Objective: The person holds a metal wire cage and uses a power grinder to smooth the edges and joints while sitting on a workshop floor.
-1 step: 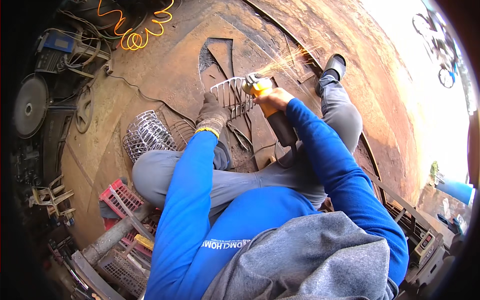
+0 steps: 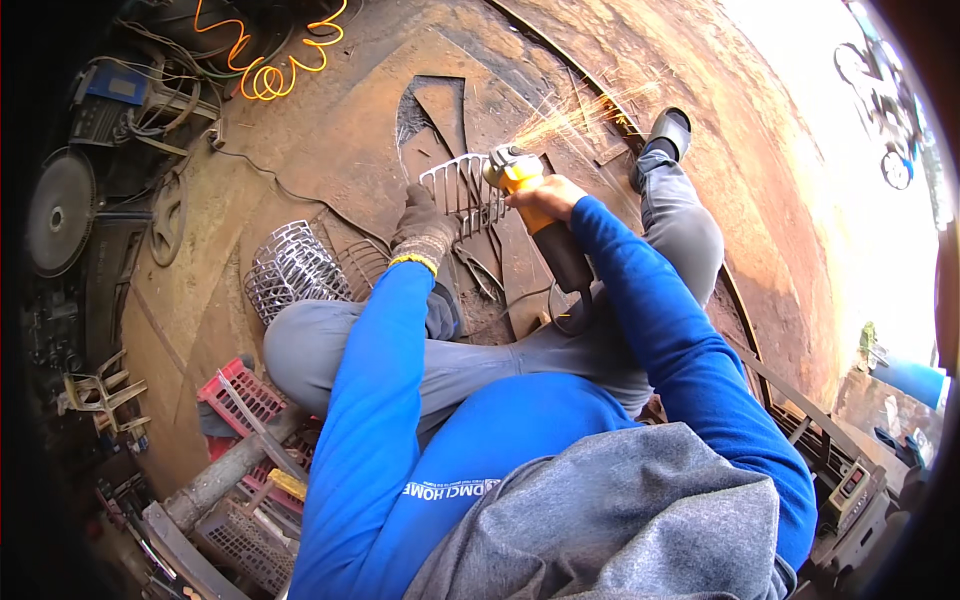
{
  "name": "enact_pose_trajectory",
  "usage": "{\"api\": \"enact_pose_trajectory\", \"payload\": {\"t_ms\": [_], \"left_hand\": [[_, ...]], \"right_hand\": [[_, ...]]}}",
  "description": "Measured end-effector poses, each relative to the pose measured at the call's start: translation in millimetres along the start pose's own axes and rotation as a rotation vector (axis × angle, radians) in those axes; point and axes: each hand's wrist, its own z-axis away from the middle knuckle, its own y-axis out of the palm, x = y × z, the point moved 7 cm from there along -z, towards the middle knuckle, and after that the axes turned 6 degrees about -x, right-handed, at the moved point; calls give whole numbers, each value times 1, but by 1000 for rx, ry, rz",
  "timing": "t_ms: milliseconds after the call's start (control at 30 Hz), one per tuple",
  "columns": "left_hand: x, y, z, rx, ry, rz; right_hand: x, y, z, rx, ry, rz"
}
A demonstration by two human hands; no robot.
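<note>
My left hand [image 2: 424, 228], in a dark knit work glove with a yellow cuff, grips the near left side of a small metal bar grate [image 2: 458, 178]. My bare right hand [image 2: 552, 198] is wrapped round the yellow and black angle grinder [image 2: 562, 258]. Its head meets the grate's far right corner, and orange sparks [image 2: 565, 122] fly off to the far right. Where the disc touches the metal is hidden by the grinder's head. Just nearer than the grate, a pair of pliers [image 2: 482, 272] lies on the ground.
A stack of similar metal grates [image 2: 295, 268] stands left of my legs. A dark cord [image 2: 290, 190] crosses the ground, and an orange coiled hose [image 2: 268, 82] lies at the far left. A red plastic crate [image 2: 245, 400] is beside my left knee. Flat steel offcuts [image 2: 440, 105] lie beyond the grate.
The sparks fan out wider and reach farther right. Both hands, the grinder and the grate hold nearly the same place.
</note>
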Motion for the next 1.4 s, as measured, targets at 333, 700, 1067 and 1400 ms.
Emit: {"api": "enact_pose_trajectory", "payload": {"t_ms": [333, 700, 1067, 1400], "left_hand": [[2, 2, -1, 1, 22, -10], [0, -3, 3, -4, 7, 2], [2, 0, -2, -34, -2, 18], [0, -4, 3, -2, 0, 11]], "right_hand": [[-8, 6, -10, 7, -24, -14], [-4, 4, -5, -14, -22, -14], [11, -1, -4, -69, -86, 235], [17, -4, 1, -74, -78, 176]]}}
